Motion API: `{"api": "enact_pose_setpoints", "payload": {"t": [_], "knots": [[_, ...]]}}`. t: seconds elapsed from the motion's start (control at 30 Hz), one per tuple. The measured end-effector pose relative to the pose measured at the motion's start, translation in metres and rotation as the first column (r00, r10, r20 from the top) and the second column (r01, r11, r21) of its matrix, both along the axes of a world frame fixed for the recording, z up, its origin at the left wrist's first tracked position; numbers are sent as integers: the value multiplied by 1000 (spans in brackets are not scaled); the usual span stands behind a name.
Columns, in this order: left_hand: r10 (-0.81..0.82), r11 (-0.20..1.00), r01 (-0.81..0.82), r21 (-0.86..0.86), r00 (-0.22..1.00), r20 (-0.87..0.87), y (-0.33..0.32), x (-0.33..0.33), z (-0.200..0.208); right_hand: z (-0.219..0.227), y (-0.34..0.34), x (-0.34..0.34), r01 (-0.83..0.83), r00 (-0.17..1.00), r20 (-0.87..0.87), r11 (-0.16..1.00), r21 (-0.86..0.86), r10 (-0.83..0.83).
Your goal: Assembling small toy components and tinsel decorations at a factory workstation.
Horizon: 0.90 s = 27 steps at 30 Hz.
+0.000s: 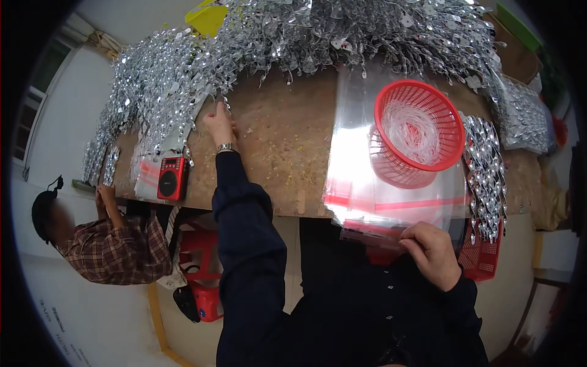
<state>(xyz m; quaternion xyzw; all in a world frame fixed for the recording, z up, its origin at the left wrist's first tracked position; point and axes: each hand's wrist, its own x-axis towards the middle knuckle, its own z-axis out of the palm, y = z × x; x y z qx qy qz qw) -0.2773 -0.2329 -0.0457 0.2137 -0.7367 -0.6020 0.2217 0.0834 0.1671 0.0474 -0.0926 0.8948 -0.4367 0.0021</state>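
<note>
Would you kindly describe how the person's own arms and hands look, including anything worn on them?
Both the left hand and the right hand are ungloved. The left sleeve and right sleeve are long, dark navy or black, with no visible pattern; the left one bunches in loose folds. A silver-toned watch or bracelet circles the left wrist.

Across the top of the frame, strands (306, 43) heap over the far side of the table (275, 134). My left hand (220, 125) is at their near edge, left of centre; a radio (172, 178) sits below it to the left, by the table's front. Right of centre, a basket (451, 125) with strings (411, 134) inside stands on bags (351, 147), my right hand (433, 252) at their lower edge.
</note>
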Motion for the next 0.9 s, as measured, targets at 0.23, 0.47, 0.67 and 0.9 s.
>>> {"api": "enact_pose_setpoints", "payload": {"t": [0.23, 0.47, 0.67, 0.9], "knots": [[-32, 1000, 32, 0, 999, 38, 4, -18, 23, -7, 0, -2, 21, 1000, -6, 999, 26, -21], [-238, 788, 126, 602, 965, 109, -4, -44, 14, -9, -4, -3, -72, 997, -12, 996, 51, 72], [-340, 726, 239, 644, 940, 35, -15, -27, -3, -17, 2, -2, -62, 998, -11, 997, 44, 62], [-495, 558, 344, 755, 868, -29, 31, 60, 6, -16, 4, -3, -92, 996, -11, 995, 31, 92]]}}
